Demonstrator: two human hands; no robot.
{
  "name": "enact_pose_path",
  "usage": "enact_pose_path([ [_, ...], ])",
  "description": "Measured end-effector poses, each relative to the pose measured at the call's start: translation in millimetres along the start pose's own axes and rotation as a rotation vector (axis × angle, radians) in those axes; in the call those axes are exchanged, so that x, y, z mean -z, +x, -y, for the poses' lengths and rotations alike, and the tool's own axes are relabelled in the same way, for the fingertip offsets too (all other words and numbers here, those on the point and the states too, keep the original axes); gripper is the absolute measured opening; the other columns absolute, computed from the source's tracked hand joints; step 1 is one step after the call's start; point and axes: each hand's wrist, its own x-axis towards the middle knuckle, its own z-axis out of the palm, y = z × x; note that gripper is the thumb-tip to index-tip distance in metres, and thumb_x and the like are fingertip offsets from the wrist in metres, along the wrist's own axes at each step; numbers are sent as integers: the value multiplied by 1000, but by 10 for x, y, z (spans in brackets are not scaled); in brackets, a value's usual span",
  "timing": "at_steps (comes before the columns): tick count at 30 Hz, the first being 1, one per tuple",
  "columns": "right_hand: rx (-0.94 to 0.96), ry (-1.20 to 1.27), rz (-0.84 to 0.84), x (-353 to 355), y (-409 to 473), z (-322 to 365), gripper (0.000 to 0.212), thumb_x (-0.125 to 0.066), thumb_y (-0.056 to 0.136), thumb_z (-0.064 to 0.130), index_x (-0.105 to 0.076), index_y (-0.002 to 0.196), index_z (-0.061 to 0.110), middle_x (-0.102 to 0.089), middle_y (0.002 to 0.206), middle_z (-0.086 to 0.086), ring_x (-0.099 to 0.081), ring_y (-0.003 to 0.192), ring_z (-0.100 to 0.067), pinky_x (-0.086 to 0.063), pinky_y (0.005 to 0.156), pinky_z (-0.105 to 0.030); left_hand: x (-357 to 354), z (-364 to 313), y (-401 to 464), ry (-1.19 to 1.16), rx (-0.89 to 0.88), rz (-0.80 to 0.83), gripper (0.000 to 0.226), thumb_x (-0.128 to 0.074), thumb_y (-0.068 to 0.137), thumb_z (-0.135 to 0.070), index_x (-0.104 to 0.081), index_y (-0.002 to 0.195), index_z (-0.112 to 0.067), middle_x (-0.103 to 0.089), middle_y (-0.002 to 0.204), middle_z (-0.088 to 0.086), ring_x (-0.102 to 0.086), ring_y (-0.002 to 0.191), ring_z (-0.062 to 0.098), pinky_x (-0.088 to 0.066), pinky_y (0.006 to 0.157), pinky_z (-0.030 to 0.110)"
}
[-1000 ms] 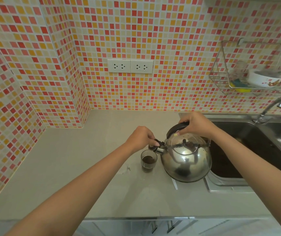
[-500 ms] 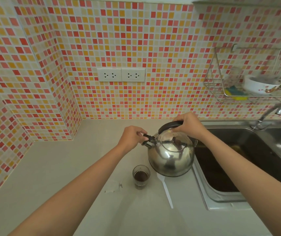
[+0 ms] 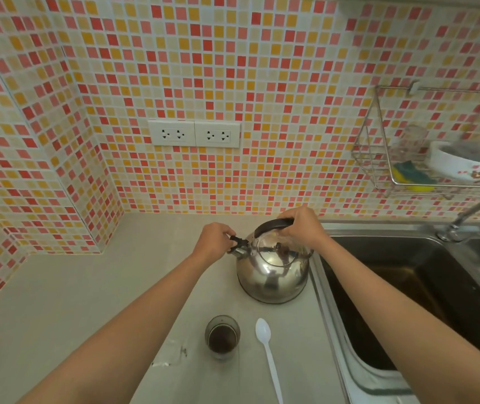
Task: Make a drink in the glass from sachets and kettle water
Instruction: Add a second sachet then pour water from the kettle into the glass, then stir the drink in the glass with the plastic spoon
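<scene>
Standing upright on the grey table [image 3: 58,301], close against the sink-side edge, the round polished steel kettle [image 3: 272,271] is seen with both hands on it. The black arched handle [image 3: 273,224] at its top is wrapped by the right hand [image 3: 301,224], fingers curled over the far end, so that grip is clenched around the handle. The black spout cap [image 3: 237,243] on the kettle's left side is pinched by the left hand [image 3: 214,242], thumb and fingertips closed on it.

Nearer the front edge of the table, the small clear glass [image 3: 222,341] is found standing upright and apart from the kettle, with dark brown contents in its lower part. Just beside it, toward the sink, a white plastic spoon [image 3: 268,360] is laid flat, bowl pointing to the kettle, handle running to the front edge. On the glass's other side a torn clear sachet scrap [image 3: 171,352] is lying on the table.

The stainless steel sink [image 3: 407,287] is set along the table's right edge, its chrome tap [image 3: 472,217] at the back corner.
</scene>
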Motion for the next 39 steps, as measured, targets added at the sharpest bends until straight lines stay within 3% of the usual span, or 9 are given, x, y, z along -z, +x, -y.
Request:
enact_pose_path([
  [7, -27, 16, 0, -28, 223, -163, 25, -77, 72, 2, -76, 95, 11, -71, 82, -1, -62, 75, -15, -46, 64, -16, -128, -15, 211, 3, 12, -17, 29, -64, 88, -3, -67, 117, -2, -70, 108, 19, -66, 96, 29, -47, 73, 23],
  [11, -46, 36, -7, -20, 330, -228, 29, -79, 70, 1, -76, 97, 9, -75, 88, -6, -66, 80, -19, -54, 77, -28, -164, 0, 320, -1, 7, -30, 27, -63, 88, -2, -68, 115, -2, -69, 108, 19, -63, 86, 23, -46, 71, 22],
  [15, -57, 40, -15, -29, 401, -297, 29, -78, 71, -1, -76, 97, 10, -73, 89, -5, -63, 78, -15, -49, 74, -24, -200, 12, 391, -21, 5, -35, 26, -63, 89, -3, -68, 115, -1, -69, 108, 19, -58, 80, 18, -45, 72, 19],
  [18, -66, 40, -26, -26, 409, -370, 28, -78, 71, 0, -75, 97, 10, -72, 86, -3, -63, 79, -15, -53, 78, -29, -238, -2, 392, -58, 2, -27, 27, -61, 90, -2, -66, 117, -1, -68, 110, 21, -65, 90, 25, -47, 74, 20],
  [24, -70, -8, -44, -65, 398, -405, 26, -75, 74, 1, -74, 98, 11, -73, 93, -8, -65, 88, -23, -48, 80, -30, -255, -1, 331, -144, 15, -31, 31, -58, 91, 0, -63, 121, 2, -66, 116, 24, -64, 109, 31, -48, 96, 28],
  [27, -107, -15, -54, -22, 360, -361, 39, -77, 74, 3, -70, 111, 11, -71, 110, -10, -64, 105, -28, -48, 92, -34, -182, 36, 263, -206, 30, -21, 36, -63, 89, -4, -61, 125, 0, -70, 108, 19, -64, 106, 26, -43, 92, 21],
  [31, -82, -144, -190, 24, 107, -262, 60, -78, 76, 12, -55, 131, 16, -56, 133, -11, -47, 126, -28, -40, 108, -43, -49, 169, 80, -204, -19, -21, 33, -69, 87, -18, -68, 117, -6, -70, 105, 9, -63, 97, 17, -46, 85, 22],
  [35, -44, -55, -387, -145, -536, -130, 47, -73, 81, 17, -59, 126, 17, -59, 121, -7, -51, 115, -23, -46, 100, -39, 7, 505, -371, -200, -123, -7, 31, -68, 84, -40, -73, 107, -21, -69, 102, -9, -63, 93, 4, -43, 77, 11],
  [39, -201, 108, -310, -708, -1379, -223, 25, -73, 79, 14, -68, 103, 21, -64, 91, 4, -62, 88, -17, -48, 71, -23, -143, 929, -953, -240, -130, 58, 59, -76, 64, -59, -66, 116, -33, -66, 105, -16, -61, 97, -3, -45, 81, 13],
])
